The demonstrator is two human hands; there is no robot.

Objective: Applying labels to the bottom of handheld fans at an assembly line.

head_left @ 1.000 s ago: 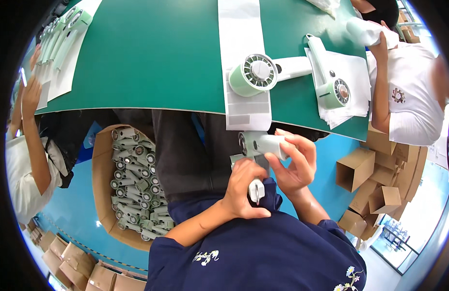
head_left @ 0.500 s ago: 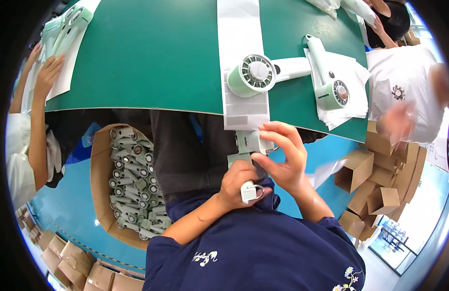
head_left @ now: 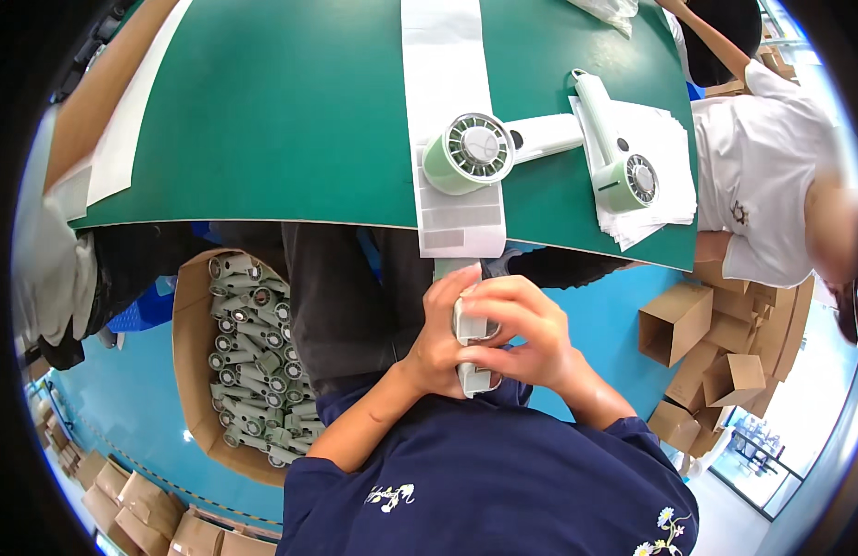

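In front of my torso, my left hand (head_left: 435, 338) is closed around pale green and white handheld fan parts, with a white handle end (head_left: 473, 380) sticking out below it. My right hand (head_left: 533, 335) presses its fingers and thumb about another whitish end (head_left: 470, 324), right against the left hand. Most of what I hold is hidden by my fingers. Just beyond, on the table, a green and white handheld fan (head_left: 466, 156) lies over a strip of label sheet (head_left: 447, 65). To its right, a second handheld fan (head_left: 627, 182) rests on stacked white sheets (head_left: 665, 139).
The green table (head_left: 281, 111) ends just beyond my hands. A carton (head_left: 190, 371) full of handheld fans stands on the floor at left. Empty cardboard boxes (head_left: 675, 324) are piled at right. Co-workers' arms (head_left: 105, 93) and a white-shirted person (head_left: 763, 167) flank the table.
My right hand has come down and in against my left hand, bringing the held ends closer together. The left co-worker's arm now reaches farther forward, and the fans there are out of sight.
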